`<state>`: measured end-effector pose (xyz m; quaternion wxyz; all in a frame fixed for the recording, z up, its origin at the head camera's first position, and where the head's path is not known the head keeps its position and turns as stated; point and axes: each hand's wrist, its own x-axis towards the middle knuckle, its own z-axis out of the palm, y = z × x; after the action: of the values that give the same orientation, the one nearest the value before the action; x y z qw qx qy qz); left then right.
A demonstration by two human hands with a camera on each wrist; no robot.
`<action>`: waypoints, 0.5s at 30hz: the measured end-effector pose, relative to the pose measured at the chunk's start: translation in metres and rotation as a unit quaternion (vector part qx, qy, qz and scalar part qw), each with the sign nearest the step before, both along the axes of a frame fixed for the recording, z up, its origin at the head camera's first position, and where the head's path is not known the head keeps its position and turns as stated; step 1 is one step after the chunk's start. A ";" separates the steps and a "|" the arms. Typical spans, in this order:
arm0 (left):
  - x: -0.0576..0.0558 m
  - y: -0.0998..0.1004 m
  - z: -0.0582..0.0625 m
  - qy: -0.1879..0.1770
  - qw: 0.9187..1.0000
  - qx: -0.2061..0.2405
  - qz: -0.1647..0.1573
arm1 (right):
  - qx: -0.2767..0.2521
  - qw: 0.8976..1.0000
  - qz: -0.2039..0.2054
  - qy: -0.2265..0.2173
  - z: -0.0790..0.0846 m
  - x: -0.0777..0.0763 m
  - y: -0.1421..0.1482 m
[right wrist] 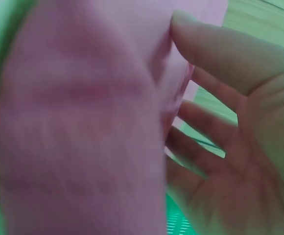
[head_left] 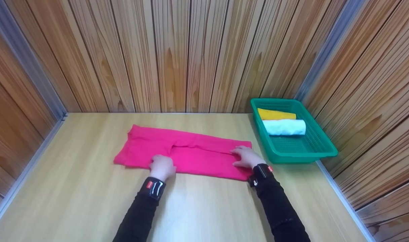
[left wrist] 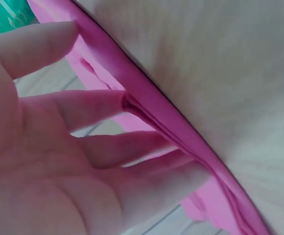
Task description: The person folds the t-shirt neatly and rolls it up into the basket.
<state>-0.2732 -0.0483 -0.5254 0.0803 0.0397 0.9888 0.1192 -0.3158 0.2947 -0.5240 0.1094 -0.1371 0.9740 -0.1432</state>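
A bright pink cloth (head_left: pixel 204 158) lies folded into a long strip across the table, with a crease and a loose fold along its middle. My left hand (head_left: pixel 162 167) is at its near edge, left of the middle. In the left wrist view the fingers (left wrist: pixel 98 105) reach out fairly straight against the layered pink edge, the thumb apart from them. My right hand (head_left: pixel 247 157) rests on the cloth's right end with fingers spread. Part of the cloth (right wrist: pixel 83 122) fills the left of the right wrist view, hiding those fingertips.
A green plastic basket (head_left: pixel 302 158) stands at the back right, close to the cloth's right end. Inside it lie a folded yellow cloth (head_left: pixel 276 114) and a rolled pale blue cloth (head_left: pixel 284 127). Wood-panelled walls (head_left: pixel 177 57) enclose the table (head_left: pixel 73 188) at the back and sides.
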 end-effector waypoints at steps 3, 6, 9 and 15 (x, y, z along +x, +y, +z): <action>-0.006 -0.007 0.000 0.003 1.000 0.015 -0.003 | 0.019 1.000 -0.004 0.007 0.003 0.004 -0.003; -0.010 -0.012 0.000 0.013 1.000 0.025 -0.006 | 0.035 0.999 -0.010 0.012 0.004 0.009 -0.006; -0.014 -0.017 -0.004 0.023 0.999 0.023 -0.017 | 0.047 0.999 -0.012 0.022 0.003 0.016 -0.009; -0.024 -0.028 -0.007 0.017 0.999 0.007 -0.040 | 0.069 0.997 0.004 0.037 0.003 0.028 -0.014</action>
<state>-0.2970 -0.0763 -0.5319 0.0684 0.0822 0.9867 0.1222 -0.2882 0.2805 -0.5209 0.0828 -0.1386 0.9844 -0.0699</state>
